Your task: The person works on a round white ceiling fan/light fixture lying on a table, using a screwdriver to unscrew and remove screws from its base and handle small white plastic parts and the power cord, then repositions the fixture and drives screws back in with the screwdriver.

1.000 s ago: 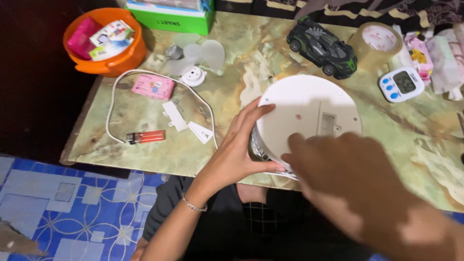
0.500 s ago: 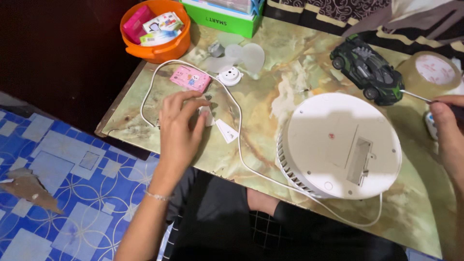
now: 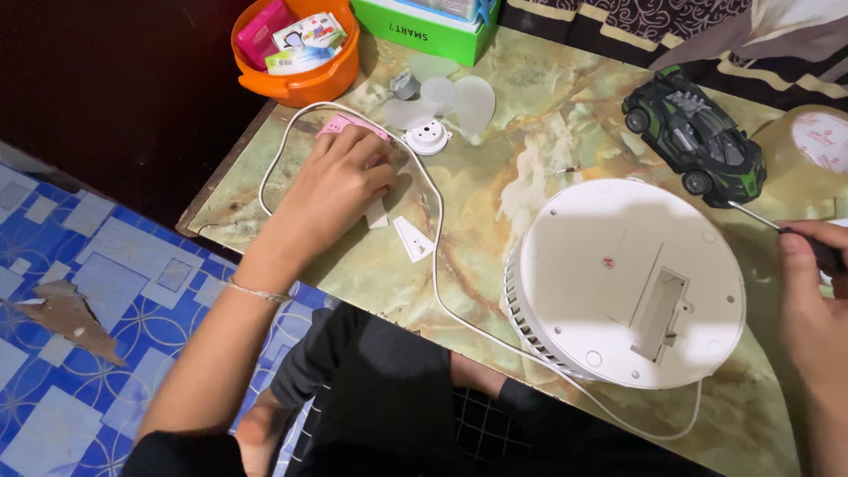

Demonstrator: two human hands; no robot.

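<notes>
Left hand down flat on marbled green table, fingers together and curled over a small pink box and the top of a white strip part; cannot tell if anything is actually pinched, palm hides it. Right hand at far right edge, fingers clamped round dark handle of a screwdriver, thin metal shaft pointing up-left toward the toy car, tip clear of the fan body. Held off to the side, probably parked ready while the other hand sorts loose parts.

White round fan housing lying back-side up, near table's front edge, between the two hands; open rectangular slot in the back, side vents facing viewer. Flipped likely to expose back screw holes. White cable looping from the pink box area, past the left hand, down under the housing rim. Small white wedge piece just beside the left hand. Translucent fan blade and white round hub set apart at table's rear, out of the work zone. Orange bowl with small packs at back-left corner, green box beside it, green-black toy car and tape roll back right.
</notes>
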